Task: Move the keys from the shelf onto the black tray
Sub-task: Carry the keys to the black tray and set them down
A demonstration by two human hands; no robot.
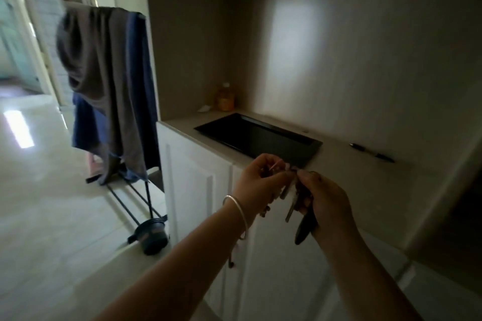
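Note:
A bunch of keys (291, 199) with a dark fob hangs between my two hands, in front of the white cabinet and just below the shelf's front edge. My left hand (257, 184), a silver bangle on its wrist, pinches the top of the bunch. My right hand (327, 202) grips the bunch from the right, the dark fob dangling under its fingers. The black tray (257, 135) lies flat on the shelf just beyond my hands; nothing shows inside it.
A dark pen (371, 153) lies on the shelf right of the tray. An orange bottle (224, 98) stands in the back left corner of the recess. A clothes rack (109, 91) draped with grey and blue cloth stands left of the cabinet.

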